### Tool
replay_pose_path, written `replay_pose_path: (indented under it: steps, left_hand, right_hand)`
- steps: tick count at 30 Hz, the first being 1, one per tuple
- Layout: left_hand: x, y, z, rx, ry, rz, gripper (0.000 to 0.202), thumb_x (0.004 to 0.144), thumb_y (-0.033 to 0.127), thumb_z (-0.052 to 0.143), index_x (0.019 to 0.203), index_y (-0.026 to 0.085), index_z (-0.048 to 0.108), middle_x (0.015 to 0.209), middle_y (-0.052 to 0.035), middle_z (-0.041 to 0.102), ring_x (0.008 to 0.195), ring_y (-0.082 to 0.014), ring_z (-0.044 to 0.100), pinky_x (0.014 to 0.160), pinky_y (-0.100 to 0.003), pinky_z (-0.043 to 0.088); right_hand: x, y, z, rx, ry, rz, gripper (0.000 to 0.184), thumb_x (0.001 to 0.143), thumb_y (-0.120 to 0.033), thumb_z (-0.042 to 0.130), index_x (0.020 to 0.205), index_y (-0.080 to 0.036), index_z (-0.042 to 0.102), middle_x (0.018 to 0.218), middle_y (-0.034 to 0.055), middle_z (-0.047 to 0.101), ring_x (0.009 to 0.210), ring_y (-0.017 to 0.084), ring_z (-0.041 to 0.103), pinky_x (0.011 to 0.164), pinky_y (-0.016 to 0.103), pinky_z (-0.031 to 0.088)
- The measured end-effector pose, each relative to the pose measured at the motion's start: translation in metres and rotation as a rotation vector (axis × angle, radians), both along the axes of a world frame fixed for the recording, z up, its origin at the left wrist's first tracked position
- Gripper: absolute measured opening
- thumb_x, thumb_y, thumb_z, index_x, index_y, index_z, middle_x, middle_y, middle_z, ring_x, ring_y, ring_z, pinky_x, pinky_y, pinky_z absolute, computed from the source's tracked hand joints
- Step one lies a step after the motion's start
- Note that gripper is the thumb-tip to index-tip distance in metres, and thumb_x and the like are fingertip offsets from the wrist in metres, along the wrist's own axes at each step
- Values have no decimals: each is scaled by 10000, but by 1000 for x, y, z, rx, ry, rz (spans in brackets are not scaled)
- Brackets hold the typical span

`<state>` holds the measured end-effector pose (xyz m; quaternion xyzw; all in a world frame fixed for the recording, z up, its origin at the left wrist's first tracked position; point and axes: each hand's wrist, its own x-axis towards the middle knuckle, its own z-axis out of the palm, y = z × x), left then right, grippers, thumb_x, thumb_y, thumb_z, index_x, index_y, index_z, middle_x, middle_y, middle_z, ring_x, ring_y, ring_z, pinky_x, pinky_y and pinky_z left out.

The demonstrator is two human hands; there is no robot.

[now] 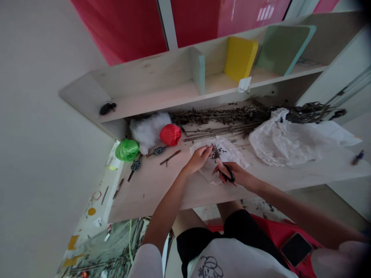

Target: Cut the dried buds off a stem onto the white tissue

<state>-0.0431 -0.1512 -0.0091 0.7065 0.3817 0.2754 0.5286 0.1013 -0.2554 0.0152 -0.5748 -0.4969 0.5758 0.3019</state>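
My right hand (238,174) is wrapped round the black handles of a pair of scissors (231,175), whose blades point up and to the left. My left hand (199,159) pinches with its fingertips close to the blades; what it holds is too small to make out. Beneath both hands a crumpled white plastic bag (236,156) lies spread on the wooden desk (162,189). Small dark clippings (222,148) are scattered on this bag, right beside the blades.
Left of my hands are a red ball of plastic twine (170,134), a green one (126,150), white stuffing (149,129) and several short twigs (170,157). Dried stems (214,116) line the back under a shelf (145,101). Another white bag (278,143) lies right.
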Motion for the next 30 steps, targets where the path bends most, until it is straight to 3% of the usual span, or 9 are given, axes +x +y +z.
replay_pose_path:
  steps: [8,14,22,30]
  left_hand:
    - [1,-5,3,-3,10,-79,425,902,511,409,638,181,456,598,28,436,601,-103,415,637,-242,347]
    - [1,-2,3,3,14,-43,442,902,529,406,630,185,455,567,33,426,598,-111,435,656,-253,365]
    - [1,-1,-1,-102,-29,2,489,861,633,411,636,199,413,525,49,383,499,-94,379,563,-252,333]
    - [2,-3,-1,-120,-47,-21,531,842,686,394,643,195,425,531,42,382,501,-92,369,547,-255,326]
  right_hand:
    - [0,0,1,11,90,-44,667,760,-754,473,808,-110,640,488,-21,466,409,73,356,358,214,267]
    - [1,3,-7,83,64,-85,678,745,-791,448,685,-129,585,400,-49,389,331,43,256,362,230,213]
    - [2,0,-1,-35,90,-1,701,765,-757,457,892,-96,655,579,22,543,435,79,390,355,212,291]
    - [-2,0,3,-11,76,65,701,777,-743,443,905,-89,662,552,8,535,400,68,357,368,221,283]
